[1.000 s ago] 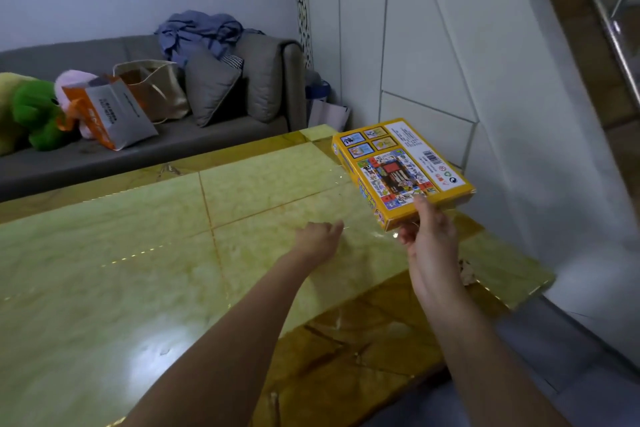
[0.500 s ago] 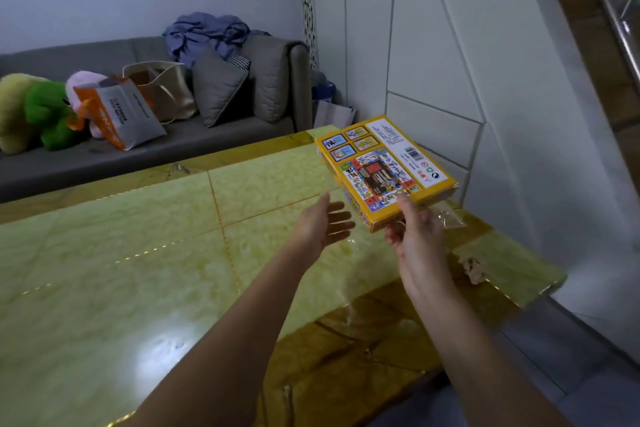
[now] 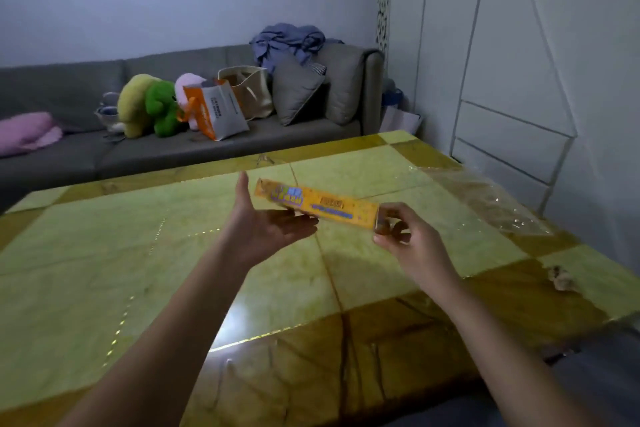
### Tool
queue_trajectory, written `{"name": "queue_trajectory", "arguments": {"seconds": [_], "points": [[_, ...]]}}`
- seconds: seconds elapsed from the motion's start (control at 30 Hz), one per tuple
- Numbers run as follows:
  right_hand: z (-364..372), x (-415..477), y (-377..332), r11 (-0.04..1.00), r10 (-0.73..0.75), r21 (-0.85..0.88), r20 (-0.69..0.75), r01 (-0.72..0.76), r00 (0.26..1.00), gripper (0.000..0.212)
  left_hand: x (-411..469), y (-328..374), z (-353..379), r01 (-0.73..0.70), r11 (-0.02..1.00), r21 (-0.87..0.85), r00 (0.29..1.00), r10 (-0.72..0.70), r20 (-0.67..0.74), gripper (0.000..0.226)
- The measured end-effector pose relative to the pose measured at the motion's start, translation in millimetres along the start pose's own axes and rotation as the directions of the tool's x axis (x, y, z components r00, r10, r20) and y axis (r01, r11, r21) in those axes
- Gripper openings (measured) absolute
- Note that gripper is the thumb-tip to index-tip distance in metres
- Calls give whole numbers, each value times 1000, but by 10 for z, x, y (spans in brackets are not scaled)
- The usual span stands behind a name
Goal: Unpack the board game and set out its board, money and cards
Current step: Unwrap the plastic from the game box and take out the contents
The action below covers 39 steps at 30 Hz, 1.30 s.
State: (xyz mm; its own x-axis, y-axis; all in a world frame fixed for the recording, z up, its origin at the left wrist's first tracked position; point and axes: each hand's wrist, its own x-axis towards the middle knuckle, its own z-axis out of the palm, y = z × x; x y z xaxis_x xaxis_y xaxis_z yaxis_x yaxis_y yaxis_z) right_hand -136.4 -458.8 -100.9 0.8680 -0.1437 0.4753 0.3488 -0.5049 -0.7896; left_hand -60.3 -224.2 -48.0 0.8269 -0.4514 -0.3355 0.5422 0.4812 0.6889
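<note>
turned since a second ago, the yellow game box [image 3: 317,206] now shows me its thin printed edge, held above the tabletop [image 3: 104,253]. my left hand [image 3: 266,229] supports its left end with flat fingers; my right hand [image 3: 408,243] pinches the right end.

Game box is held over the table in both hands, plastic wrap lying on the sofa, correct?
Wrong on the wrap: the head view shows the plastic wrap on the table, far right, not the sofa. The game box is over the table between left hand and right hand.
</note>
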Motion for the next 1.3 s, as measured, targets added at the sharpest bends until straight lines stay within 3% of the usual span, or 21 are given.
{"name": "queue_trajectory", "arguments": {"seconds": [0.07,0.17,0.3,0.43,0.5,0.57,0.63,0.7,0.8,0.9,1.03,1.17,1.3], "points": [[80,-12,-37,975,-134,-178,-13,129,991,53,-214,71,-237,21,990,-142,1000,-20,10,104],[207,-31,-106,939,-278,-216,-22,267,960,55,-447,88,-571,45,980,-193,993,-65,-99,85],[378,-116,-260,934,-325,-144,29,326,945,52,-705,-1,-916,74,994,-78,971,-90,-223,43],[594,-188,-328,915,-337,-212,63,343,939,60,-928,-20,-1168,115,989,88,974,-94,-207,21],[706,-223,-341,960,-219,-176,9,218,976,57,-982,-26,-1301,69,981,181,988,-42,-151,21],[756,-228,-374,997,69,-23,7,-68,998,40,-1003,-59,-1391,-3,946,325,995,37,-98,32],[863,-176,-354,928,342,115,117,-355,932,24,-1007,-100,-1497,-57,916,397,992,98,-85,42],[943,-110,-334,870,456,119,178,-479,872,34,-998,-147,-1539,-92,904,417,985,145,-96,35],[1025,-49,-335,778,543,254,187,-574,819,31,-979,-169,-1573,-136,890,436,976,196,-96,25],[983,-48,-372,676,597,304,309,-672,740,27,-979,-137,-1578,-176,875,451,969,234,-77,26],[958,-49,-394,582,575,429,383,-691,723,36,-994,-170,-1605,-205,853,480,964,260,-50,25],[928,-96,-400,556,555,404,471,-727,686,42,-1030,-189,-1635,-220,833,507,960,277,-38,27],[913,-118,-477,591,488,404,509,-698,709,39,-1016,-194,-1622,-243,838,488,955,295,-31,35]]}}
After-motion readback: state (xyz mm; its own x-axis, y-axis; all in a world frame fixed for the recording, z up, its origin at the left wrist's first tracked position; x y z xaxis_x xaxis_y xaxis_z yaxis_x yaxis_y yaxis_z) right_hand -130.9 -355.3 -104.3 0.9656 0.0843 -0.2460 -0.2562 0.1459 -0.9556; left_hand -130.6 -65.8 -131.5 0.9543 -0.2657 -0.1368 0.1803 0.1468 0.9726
